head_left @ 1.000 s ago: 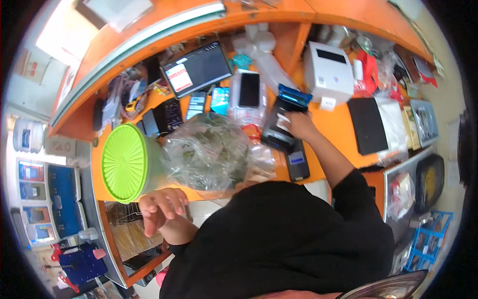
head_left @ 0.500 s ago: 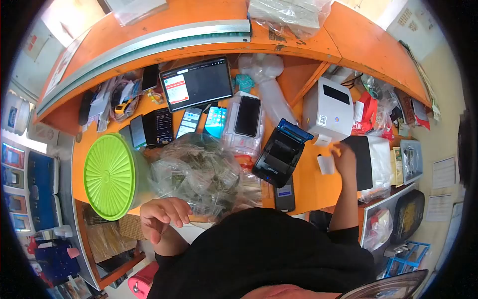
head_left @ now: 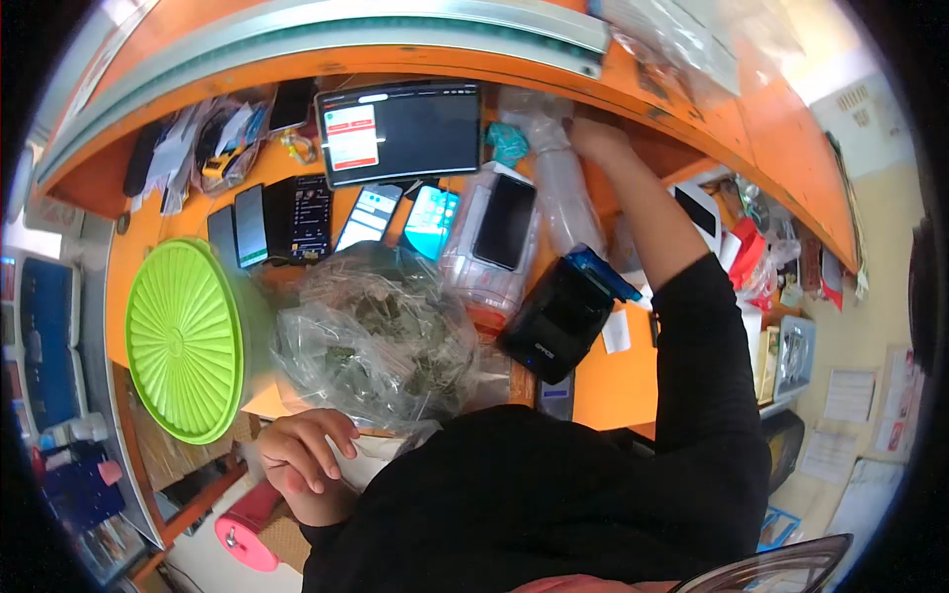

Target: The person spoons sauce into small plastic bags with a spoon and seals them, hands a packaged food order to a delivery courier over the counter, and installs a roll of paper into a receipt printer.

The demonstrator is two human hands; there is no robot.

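Observation:
My right hand [head_left: 593, 138] reaches under the shelf at the back, at the upper end of a roll of clear plastic bags [head_left: 565, 193]; its fingers are mostly hidden. My left hand [head_left: 306, 453] hovers at the desk's front edge with fingers apart and loosely bent, nothing visible in it. Just beyond it lies a clear plastic bag of dried green leaves [head_left: 381, 341]. To its left stands a tub with a green lid [head_left: 185, 341]. Below my right forearm are a black receipt printer [head_left: 559, 321] and a small white paper [head_left: 616, 331].
A tablet [head_left: 400, 133] leans at the back, with several phones [head_left: 312, 217] in front. Another phone [head_left: 505, 222] rests on a clear plastic box [head_left: 465, 272]. A white label printer [head_left: 697, 212] is partly behind my right arm. The orange shelf [head_left: 395, 61] overhangs the desk.
My right hand has left the white paper on the right and stretched to the back under the shelf. My left hand stays near the front edge. The camera view has shifted.

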